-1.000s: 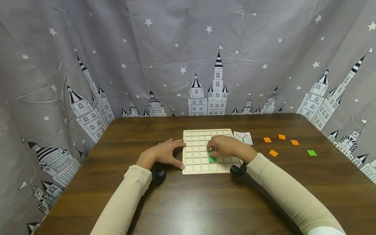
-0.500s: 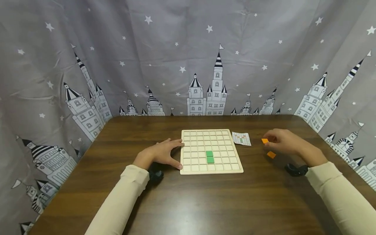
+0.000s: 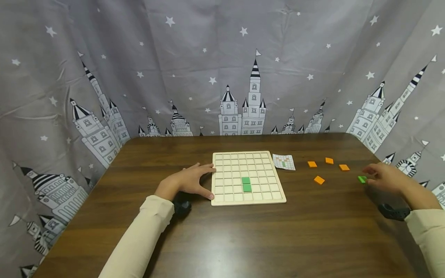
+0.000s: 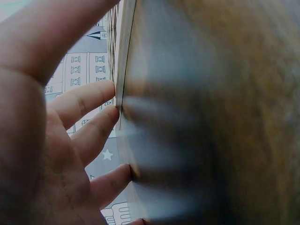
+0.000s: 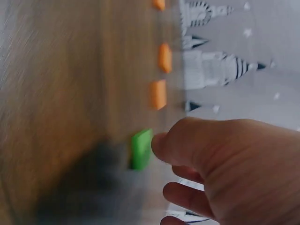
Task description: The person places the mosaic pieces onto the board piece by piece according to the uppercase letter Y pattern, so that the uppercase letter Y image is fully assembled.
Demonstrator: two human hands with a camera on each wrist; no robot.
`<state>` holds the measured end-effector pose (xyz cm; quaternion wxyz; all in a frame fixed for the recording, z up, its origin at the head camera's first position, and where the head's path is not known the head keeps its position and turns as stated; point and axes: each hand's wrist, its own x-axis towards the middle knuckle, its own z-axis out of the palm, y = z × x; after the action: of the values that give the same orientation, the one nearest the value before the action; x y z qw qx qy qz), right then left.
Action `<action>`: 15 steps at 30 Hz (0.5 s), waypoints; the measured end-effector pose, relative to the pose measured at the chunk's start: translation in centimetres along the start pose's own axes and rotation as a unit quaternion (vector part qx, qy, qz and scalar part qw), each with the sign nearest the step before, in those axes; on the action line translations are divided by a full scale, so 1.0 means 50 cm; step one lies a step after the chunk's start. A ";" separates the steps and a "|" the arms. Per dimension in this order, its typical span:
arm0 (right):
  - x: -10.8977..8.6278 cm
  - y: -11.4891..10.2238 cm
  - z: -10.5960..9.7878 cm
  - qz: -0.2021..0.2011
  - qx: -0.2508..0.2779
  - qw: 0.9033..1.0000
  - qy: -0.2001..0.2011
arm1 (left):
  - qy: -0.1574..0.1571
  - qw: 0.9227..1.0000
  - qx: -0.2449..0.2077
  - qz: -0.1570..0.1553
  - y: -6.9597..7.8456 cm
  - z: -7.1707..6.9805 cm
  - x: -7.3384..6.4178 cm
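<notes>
My left hand (image 3: pixel 189 181) is spread along the left edge of a pale wooden grid board (image 3: pixel 229 202), thumb near its front corner and fingertips at its side. In the left wrist view, fingers (image 4: pixel 93 136) reach to the board's edge. Two green square tiles, one (image 3: pixel 245 180) behind the other (image 3: pixel 247 188), sit in cells of the grid. At the right, my right hand (image 3: pixel 387 179) is over a loose bright green tile (image 3: pixel 362 179), partly hidden by the fingers. The right wrist view has a fingertip (image 5: pixel 159 146) right beside this green tile (image 5: pixel 141 149), with the fingers not closed round it.
Several orange tiles lie between board and right hand, among them a near one (image 3: pixel 319 180) and a far one (image 3: pixel 329 160). A small printed card with a coloured grid (image 3: pixel 283 162) lies by the board's back right corner. A grey castle-print curtain (image 3: pixel 194 77) hangs behind the brown table (image 3: pixel 243 239).
My right hand has left the board, passed over the orange tiles and moved right to the loose green tile. Two green tiles now show in the grid. The left hand stays at the board's edge.
</notes>
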<state>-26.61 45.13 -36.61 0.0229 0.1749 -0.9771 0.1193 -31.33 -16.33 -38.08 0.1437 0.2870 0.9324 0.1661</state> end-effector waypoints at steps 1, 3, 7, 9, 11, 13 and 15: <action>-0.002 0.007 0.004 0.001 0.000 1.000 -0.001 | 0.000 1.000 0.000 0.000 0.000 0.000 -0.001; -0.006 0.016 0.011 0.004 0.000 1.000 -0.003 | 0.002 1.000 0.000 0.000 -0.001 0.000 -0.001; -0.004 0.022 0.025 0.005 -0.003 1.000 -0.004 | 0.003 1.000 0.001 -0.001 -0.002 0.000 0.001; -0.001 0.023 0.031 0.003 -0.008 1.000 -0.006 | 0.002 1.000 0.003 -0.002 -0.002 0.001 0.002; 0.002 0.024 0.035 -0.004 -0.014 1.000 -0.006 | 0.001 1.000 0.004 -0.003 -0.002 0.003 0.003; 0.002 0.025 0.037 -0.004 -0.018 1.000 -0.007 | 0.000 1.000 0.004 -0.002 -0.001 0.004 0.004; 0.002 0.026 0.037 -0.003 -0.017 1.000 -0.010 | 0.000 1.000 0.003 -0.003 -0.001 0.004 0.004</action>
<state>-27.17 45.84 -38.68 0.0169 0.1790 -0.9785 0.1007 -31.46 -16.19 -38.33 0.1435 0.2852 0.9336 0.1625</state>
